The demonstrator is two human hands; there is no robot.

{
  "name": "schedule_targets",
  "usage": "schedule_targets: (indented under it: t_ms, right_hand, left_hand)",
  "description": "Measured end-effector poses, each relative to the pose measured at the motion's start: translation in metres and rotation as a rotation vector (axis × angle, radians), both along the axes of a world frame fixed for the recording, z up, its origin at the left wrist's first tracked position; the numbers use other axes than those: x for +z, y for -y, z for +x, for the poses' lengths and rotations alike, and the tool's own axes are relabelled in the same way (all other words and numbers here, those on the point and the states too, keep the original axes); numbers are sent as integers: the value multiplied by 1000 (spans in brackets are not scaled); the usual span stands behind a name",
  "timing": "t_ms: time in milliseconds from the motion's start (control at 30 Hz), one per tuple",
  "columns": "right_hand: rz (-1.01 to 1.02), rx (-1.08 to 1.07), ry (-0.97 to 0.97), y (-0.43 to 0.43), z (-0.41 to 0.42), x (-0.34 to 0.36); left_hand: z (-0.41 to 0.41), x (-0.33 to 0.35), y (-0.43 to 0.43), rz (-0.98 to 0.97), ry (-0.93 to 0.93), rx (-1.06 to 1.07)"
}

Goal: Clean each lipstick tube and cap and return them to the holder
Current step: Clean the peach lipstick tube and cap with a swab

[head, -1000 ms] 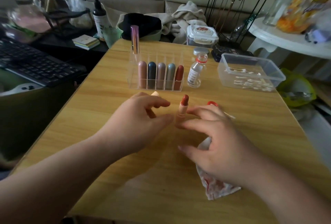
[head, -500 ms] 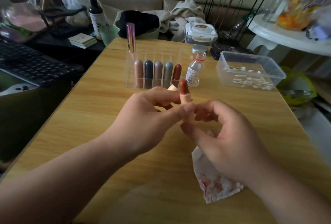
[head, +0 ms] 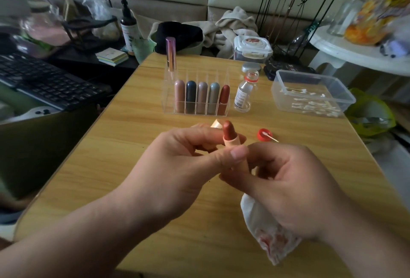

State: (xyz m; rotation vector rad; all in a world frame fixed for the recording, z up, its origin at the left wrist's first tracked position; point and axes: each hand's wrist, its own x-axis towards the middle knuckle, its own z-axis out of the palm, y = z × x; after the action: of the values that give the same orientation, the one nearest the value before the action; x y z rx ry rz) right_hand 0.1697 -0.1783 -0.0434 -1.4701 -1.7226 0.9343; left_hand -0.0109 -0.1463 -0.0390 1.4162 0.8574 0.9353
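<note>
Both hands met over the middle of the tabletop (head: 137,135), forearms angling in from the lower corners. The left hand (head: 177,164) was turned palm-inward, its thumb laid across the front of the lipstick tube (head: 231,142) and its forefinger curled behind, pinching the tube just below the exposed red-brown stick. A pale cap (head: 216,124) poked up from behind the same fingers. The right hand (head: 290,191) had its fingers curled in and gripped the lower end of the tube, its knuckles facing up. The tube stood nearly upright, raised above the tabletop in front of the clear holder (head: 195,114), where five capped lipsticks (head: 202,96) stood in the front row. A red-stained tissue (head: 268,242) showed beneath the right palm; whether it was held or lay loose I could not tell. A red bottle cap (head: 261,134) lay just right of the hands.
</note>
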Motion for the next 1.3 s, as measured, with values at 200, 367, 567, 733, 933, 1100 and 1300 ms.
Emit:
schedule_targets:
  t_ms: [200, 367, 567, 733, 933, 1100, 1300]
  right_hand:
    - [76, -37, 15, 5, -4, 0]
    - [1, 141, -115, 3, 2, 2]
    - [34, -41, -142, 2, -4, 0]
    - [34, -50, -132, 4, -5, 0]
    - [22, -62, -233, 3, -1, 1]
    - [-13, -40, -466, 0, 12, 9]
    - [-153, 145, -494, 4, 15, 4]
  left_hand:
    - [3, 2, 1, -45, 82, -17]
    - [2, 3, 1, -57, 124, -1]
    - [4, 0, 2, -46, 93, 36]
    - [4, -3, 2, -39, 80, 47]
    - [-9, -7, -4, 18, -76, 4]
    - [-21, -1, -11, -108, 138, -14]
    - [-18, 1, -10, -266, 471, -171]
